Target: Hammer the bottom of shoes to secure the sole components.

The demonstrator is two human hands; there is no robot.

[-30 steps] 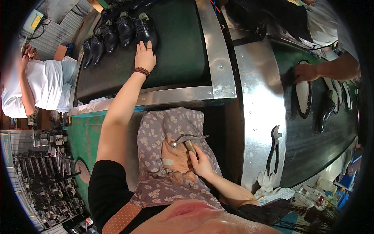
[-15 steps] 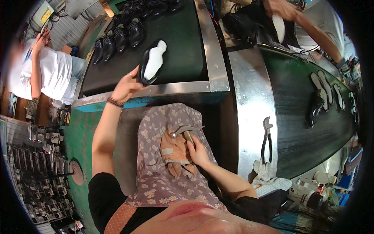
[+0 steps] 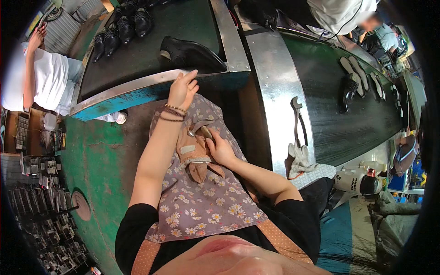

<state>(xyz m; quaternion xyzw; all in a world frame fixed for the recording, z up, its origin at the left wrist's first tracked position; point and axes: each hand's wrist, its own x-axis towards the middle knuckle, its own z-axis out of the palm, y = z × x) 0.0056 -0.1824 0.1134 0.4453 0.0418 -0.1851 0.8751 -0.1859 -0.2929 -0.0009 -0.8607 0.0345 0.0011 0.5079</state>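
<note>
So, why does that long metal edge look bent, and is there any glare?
Head view: the fisheye lens bows the metal edge and leaves the corners black; head view: bright glare washes over the broad metal strip to the right; head view: the hammer in the right hand looks fairly sharp.

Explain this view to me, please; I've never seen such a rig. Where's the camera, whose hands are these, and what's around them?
There is no machine arm: these are a person's bare hands, seen from a wide, curved-looking camera on that person's head. The right hand grips a hammer over a flowered apron. The left hand is open beside a black shoe on a dark bench. More black shoes sit farther back. Pliers lie on the metal strip to the right.
</note>
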